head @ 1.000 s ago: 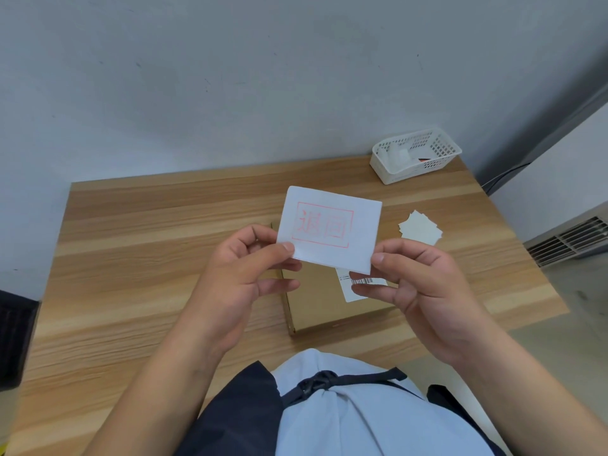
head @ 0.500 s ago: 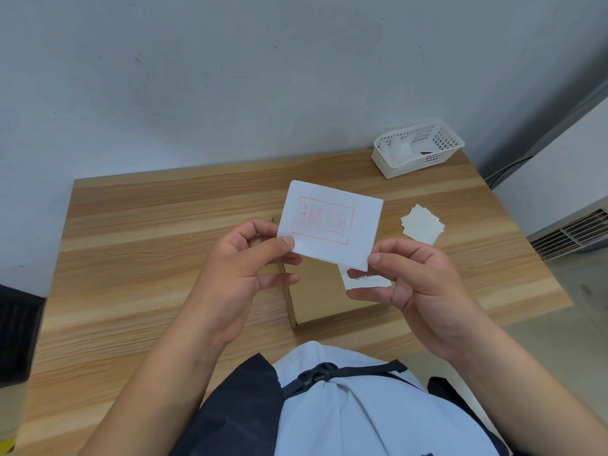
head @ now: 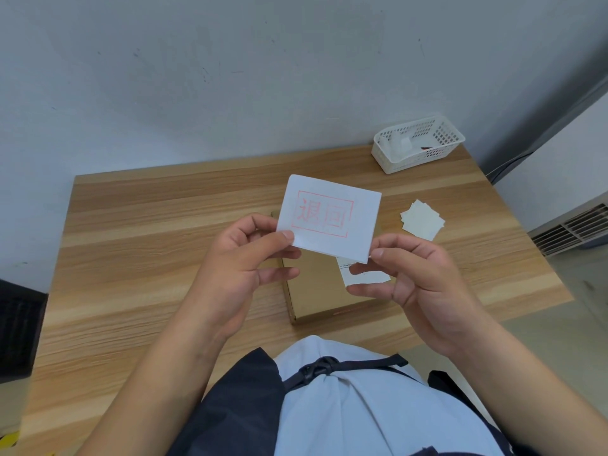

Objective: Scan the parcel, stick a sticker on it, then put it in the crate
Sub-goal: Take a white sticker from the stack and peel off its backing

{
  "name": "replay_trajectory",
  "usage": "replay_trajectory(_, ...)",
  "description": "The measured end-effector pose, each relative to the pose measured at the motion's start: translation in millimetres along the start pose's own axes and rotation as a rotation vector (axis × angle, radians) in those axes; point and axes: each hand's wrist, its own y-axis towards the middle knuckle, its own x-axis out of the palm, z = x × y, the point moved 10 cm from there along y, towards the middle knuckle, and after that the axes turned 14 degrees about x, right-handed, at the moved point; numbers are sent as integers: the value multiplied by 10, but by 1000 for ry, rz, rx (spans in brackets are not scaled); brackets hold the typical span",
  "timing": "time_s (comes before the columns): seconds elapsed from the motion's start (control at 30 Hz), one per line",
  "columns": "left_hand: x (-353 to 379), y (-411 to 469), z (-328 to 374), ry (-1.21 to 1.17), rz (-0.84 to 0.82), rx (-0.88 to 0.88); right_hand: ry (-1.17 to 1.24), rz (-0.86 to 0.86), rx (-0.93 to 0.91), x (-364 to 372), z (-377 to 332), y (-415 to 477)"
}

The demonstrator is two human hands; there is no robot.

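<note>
A white sticker (head: 329, 217) with a red stamped frame and characters is held up above the table. My left hand (head: 241, 258) pinches its lower left corner and my right hand (head: 418, 281) pinches its lower right corner, where the edge looks slightly parted. Under both hands lies a flat brown cardboard parcel (head: 316, 291) on the wooden table (head: 148, 258). A white shipping label (head: 365, 276) on the parcel is partly hidden by my right fingers.
A small pile of white sticker sheets (head: 422, 219) lies to the right of the parcel. A white perforated basket (head: 418, 144) stands at the table's back right corner. A dark crate (head: 18, 330) sits off the table's left edge. A wall runs behind the table.
The sticker stays held in both hands with little movement. My right fingertips have shifted along its lower right corner, covering the barcode on the parcel's label.
</note>
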Motion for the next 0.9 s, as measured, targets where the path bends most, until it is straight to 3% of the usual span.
replay_trajectory(0.7,-8,-28,-83,-10,-8,0,-24,-12,33,-27,83,14)
replay_trajectory(0.9,11,-13,-158,-14,-4,-34,-46,-7,-80,-5,-34,-16)
